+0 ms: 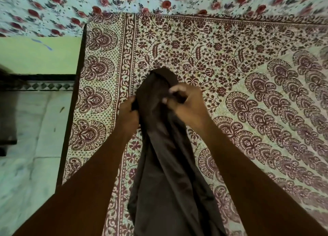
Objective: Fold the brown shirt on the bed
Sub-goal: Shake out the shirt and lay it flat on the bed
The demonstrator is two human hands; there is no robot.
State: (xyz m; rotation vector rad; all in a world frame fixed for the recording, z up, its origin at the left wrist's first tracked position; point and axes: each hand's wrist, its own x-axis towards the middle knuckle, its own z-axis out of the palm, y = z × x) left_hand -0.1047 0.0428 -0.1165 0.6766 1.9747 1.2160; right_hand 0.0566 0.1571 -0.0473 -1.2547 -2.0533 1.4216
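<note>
The brown shirt [165, 161] hangs bunched in a long dark column over the bed [248, 61], its lower part trailing toward the bottom of the view. My left hand [128, 114] grips its left upper edge. My right hand [186, 105] pinches the cloth near the top right, fingers curled into the fabric. A rounded fold of the shirt rises just above both hands. The bed carries a cream sheet with a maroon floral print.
A sheet with red roses [159, 1] lies along the far side of the bed. The bed's dark left edge [74, 100] borders a pale tiled floor [26, 147] and a green wall [39, 56]. A dark object [7, 111] stands at the far left.
</note>
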